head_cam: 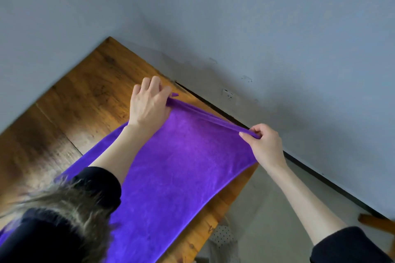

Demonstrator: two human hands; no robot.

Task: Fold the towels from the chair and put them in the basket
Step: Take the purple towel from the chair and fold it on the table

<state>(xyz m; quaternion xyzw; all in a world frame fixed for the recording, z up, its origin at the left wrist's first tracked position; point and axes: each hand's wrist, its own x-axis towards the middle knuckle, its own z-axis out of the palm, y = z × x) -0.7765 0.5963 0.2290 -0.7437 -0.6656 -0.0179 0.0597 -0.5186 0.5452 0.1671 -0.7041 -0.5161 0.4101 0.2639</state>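
Pinching purple towel (181, 168) edge w/ both hands: left (148, 103), right (264, 145)

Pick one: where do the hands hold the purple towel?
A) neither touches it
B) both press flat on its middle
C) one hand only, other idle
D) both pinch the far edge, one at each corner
D: the left hand and right hand each pinch an end of the purple towel along its far edge, over the wooden table.

Soft, even daylight, kinda dim and bluish; faint shadow on the far wall (235, 17), blurry hair (70, 209) near-left, whole view tilted
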